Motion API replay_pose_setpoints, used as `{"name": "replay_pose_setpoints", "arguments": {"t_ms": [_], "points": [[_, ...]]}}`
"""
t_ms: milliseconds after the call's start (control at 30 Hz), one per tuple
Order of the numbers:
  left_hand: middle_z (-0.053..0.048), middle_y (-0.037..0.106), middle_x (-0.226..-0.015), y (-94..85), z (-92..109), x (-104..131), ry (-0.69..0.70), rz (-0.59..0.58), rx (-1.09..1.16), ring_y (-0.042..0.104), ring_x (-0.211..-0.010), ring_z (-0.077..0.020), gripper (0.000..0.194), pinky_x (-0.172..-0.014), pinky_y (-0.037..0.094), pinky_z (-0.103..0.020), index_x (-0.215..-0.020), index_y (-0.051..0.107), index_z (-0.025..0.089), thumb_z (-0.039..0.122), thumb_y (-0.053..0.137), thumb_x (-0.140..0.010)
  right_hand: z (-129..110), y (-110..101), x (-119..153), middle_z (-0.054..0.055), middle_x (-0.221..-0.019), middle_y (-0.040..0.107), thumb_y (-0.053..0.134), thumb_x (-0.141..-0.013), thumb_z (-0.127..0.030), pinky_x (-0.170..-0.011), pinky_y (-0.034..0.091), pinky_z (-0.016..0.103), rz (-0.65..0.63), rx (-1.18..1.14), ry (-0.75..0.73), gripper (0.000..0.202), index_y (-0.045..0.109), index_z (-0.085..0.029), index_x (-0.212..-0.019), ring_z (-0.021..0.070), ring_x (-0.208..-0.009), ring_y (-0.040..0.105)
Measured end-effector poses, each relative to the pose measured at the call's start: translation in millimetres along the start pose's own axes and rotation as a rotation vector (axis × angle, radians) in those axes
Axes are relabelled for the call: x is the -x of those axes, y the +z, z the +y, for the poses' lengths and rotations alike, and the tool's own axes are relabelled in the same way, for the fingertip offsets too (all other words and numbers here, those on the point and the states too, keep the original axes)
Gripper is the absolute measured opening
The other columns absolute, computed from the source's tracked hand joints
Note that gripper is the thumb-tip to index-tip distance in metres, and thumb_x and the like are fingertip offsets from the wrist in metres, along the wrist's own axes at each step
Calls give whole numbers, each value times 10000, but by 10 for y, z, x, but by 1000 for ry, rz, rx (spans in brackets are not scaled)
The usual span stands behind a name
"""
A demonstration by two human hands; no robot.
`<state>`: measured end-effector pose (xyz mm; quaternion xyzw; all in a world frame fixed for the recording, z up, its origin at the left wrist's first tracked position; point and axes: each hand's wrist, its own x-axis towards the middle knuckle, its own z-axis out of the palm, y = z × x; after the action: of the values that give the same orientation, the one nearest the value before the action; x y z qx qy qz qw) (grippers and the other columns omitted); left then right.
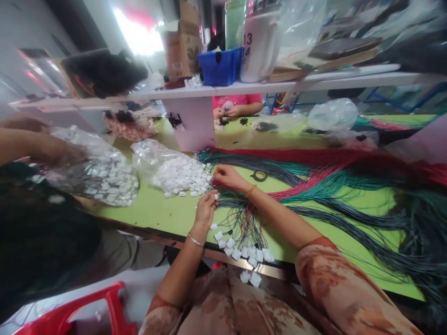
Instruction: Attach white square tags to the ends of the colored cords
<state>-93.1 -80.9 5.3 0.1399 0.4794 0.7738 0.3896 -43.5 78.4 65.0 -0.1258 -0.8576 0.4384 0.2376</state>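
Note:
My left hand [206, 205] pinches a small white plastic connector [216, 197] between thumb and fingertips, low over the green table. Just beyond it, my right hand [227, 178] has its fingers pressed together at the tips of the wires; what they grip is too small to make out. Loose white connectors [188, 177] spill from a clear plastic bag [146, 153] to the left of both hands. Below my right forearm, thin red, green and black wires [249, 218] end in white connectors [259, 255] at the table's front edge, a few hanging over it.
Long bundles of red wires [314, 156], green wires [335, 181] and black wires [359, 216] stretch rightward. A tape roll [259, 176] lies behind my right forearm. At left, a co-worker's arm [38, 146] reaches to another connector bag [111, 181]. A shelf [230, 90] bears a blue bin [220, 67].

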Motion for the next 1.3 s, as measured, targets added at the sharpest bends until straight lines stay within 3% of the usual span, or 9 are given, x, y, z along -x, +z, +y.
{"name": "replay_pose_setpoints", "arguments": {"t_ms": [133, 433, 733, 900, 1100, 1300], "points": [[-47, 672, -857, 3, 24, 15, 21, -1, 59, 549, -695, -89, 237, -654, 416, -221, -900, 701, 145, 239, 757, -690, -94, 72, 138, -45, -574, 441, 528, -711, -284, -544, 287, 213, -41, -147, 36, 151, 551, -143, -664, 84, -556, 350], [-42, 655, -852, -6, 14, 8, 42, -25, 131, 567, -723, -105, 193, -684, 425, -238, -865, 645, 156, 229, 736, -711, -81, 151, 654, -65, -544, 365, 539, -691, -299, -503, 249, 199, 0, -148, 118, 163, 497, -159, -618, 66, -523, 301], [-45, 664, -851, -6, 11, 10, 48, -22, 128, 582, -739, -109, 200, -664, 429, -226, -818, 643, 149, 239, 763, -687, -74, 162, 712, -56, -550, 394, 546, -681, -275, -508, 256, 203, 32, -59, 109, 134, 522, -157, -621, 73, -521, 326], [-18, 636, -749, -14, -4, 4, 34, -19, 72, 549, -651, -81, 232, -611, 418, -203, -827, 675, 135, 255, 790, -666, -106, 169, 729, -34, -577, 463, 546, -696, -253, -525, 246, 210, 16, 36, 27, 107, 543, -153, -657, 81, -540, 357], [-17, 656, -763, 34, -36, 39, 87, 64, -10, 517, -611, -69, 225, -597, 409, -204, -848, 710, 146, 273, 774, -673, -5, 287, 692, -55, -515, 378, 514, -739, -412, -475, 201, 206, -41, -216, 299, 283, 443, -177, -598, 70, -489, 288], [-31, 671, -773, 10, -29, 22, 89, 68, -60, 486, -577, -69, 241, -582, 382, -215, -877, 717, 143, 272, 759, -678, 5, 291, 716, -48, -533, 387, 505, -729, -379, -485, 216, 208, -9, -152, 214, 257, 449, -172, -588, 72, -515, 300]]}}
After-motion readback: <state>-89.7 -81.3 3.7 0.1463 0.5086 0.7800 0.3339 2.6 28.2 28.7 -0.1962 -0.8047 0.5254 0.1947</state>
